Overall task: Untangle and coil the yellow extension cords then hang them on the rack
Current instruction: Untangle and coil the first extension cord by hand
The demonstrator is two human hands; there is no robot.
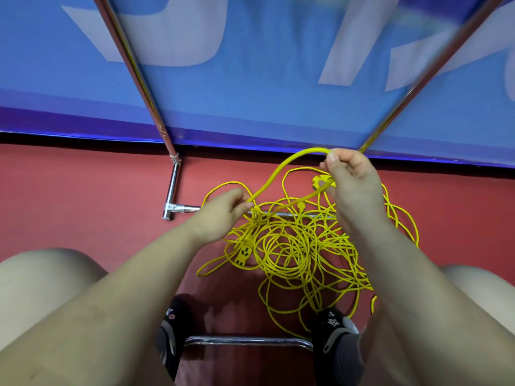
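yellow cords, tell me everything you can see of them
The cords are thin, bright yellow and look rubber-coated, lying in a loose tangled heap of loops on the red floor, partly over the rack's base bar. A socket end with dark slots lies at the heap's left; a plug shows near the right hand. One strand arches up, pinched between the right hand and left hand.

There are 2 hands: a left hand (223,211) and a right hand (352,179). There are 2 black shoes (174,330). The rack has 2 shiny poles (133,65). The yellow cords (292,246) are too tangled to count.
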